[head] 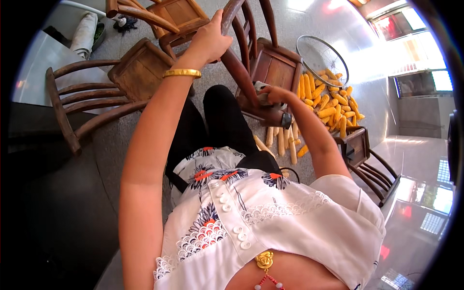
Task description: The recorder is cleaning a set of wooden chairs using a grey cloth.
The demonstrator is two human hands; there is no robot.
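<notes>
A reddish-brown wooden chair (279, 69) is in front of me, close to my knees. My left hand (211, 39), below a gold bracelet (182, 73), is wrapped around one of its long wooden bars (237, 70). Lower down on the same chair, my right hand (276, 95) holds a greyish cloth (264, 98) against the wood where bars meet near the seat. Part of the cloth is hidden behind the bar and my fingers. A dark-capped wooden end (285, 120) sticks out just below my right hand.
To the left, a brown wooden chair (139, 70) lies near another chair (177, 14). Yellow corn cobs (328, 101) are heaped on the right, beside a spoked wheel rim (322, 38). Pale stripped cobs (282, 141) lie nearer me. A small chair (357, 145) stands far right.
</notes>
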